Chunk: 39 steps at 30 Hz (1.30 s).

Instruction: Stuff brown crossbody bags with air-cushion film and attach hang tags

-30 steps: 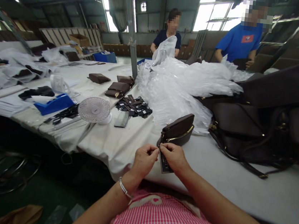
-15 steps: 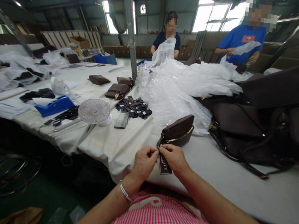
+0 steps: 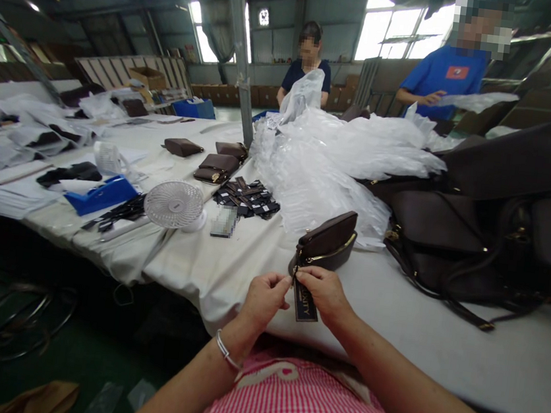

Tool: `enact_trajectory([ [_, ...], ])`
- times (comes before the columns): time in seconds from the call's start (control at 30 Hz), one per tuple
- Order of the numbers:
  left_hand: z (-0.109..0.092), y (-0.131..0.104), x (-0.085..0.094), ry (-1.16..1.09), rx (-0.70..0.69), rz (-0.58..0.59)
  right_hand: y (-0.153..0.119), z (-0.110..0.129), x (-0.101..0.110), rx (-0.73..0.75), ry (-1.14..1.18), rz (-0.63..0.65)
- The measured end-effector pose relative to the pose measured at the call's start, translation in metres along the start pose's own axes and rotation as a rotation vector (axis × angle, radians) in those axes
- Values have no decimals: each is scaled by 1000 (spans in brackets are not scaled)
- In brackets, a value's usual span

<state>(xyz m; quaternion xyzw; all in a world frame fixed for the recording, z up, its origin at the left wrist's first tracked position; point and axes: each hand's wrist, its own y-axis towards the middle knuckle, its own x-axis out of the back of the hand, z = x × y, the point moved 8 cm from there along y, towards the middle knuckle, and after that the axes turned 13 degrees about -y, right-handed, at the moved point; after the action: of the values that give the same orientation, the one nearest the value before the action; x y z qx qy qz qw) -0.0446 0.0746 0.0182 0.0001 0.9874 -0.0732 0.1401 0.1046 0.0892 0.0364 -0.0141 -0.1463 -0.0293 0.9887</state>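
A small dark brown zip pouch (image 3: 327, 240) with a gold zipper stands on the white-covered table in front of me. From its near end hangs a black hang tag (image 3: 307, 304) with light lettering. My right hand (image 3: 327, 297) pinches the tag's cord just above the tag, thumb and forefinger together. Close beside it, my left hand (image 3: 265, 298) is also closed in a pinch at the cord. What lies between the left fingertips is too small to make out.
A heap of clear plastic bags (image 3: 321, 152) lies behind the pouch, with dark brown handbags (image 3: 442, 232) to the right. On the left are a pile of black tags (image 3: 247, 196), a white fan (image 3: 175, 205), a blue tray (image 3: 100, 196) and brown pouches (image 3: 217, 168). Two people stand across the table.
My left hand has shifted slightly down, and its fingers have loosened a little. The tag has turned slightly. Across the table, one person's plastic bag has swung out to the right.
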Motion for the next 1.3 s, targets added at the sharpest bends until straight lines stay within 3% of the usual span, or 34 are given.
enact_trajectory([
  [0.23,-1,-1,3,-1,12,-6,0,1,2,11,-41,-12],
  [0.37,-18,7,5,39,-98,-38,0,2,2,13,-31,3],
  [0.53,-31,22,-9,163,-145,92,1,4,2,35,-43,17],
  [0.87,-19,27,-16,-44,153,168,3,4,0,23,-11,27],
  [1.3,-19,30,-18,-91,174,198,1,9,-2,-2,21,39],
])
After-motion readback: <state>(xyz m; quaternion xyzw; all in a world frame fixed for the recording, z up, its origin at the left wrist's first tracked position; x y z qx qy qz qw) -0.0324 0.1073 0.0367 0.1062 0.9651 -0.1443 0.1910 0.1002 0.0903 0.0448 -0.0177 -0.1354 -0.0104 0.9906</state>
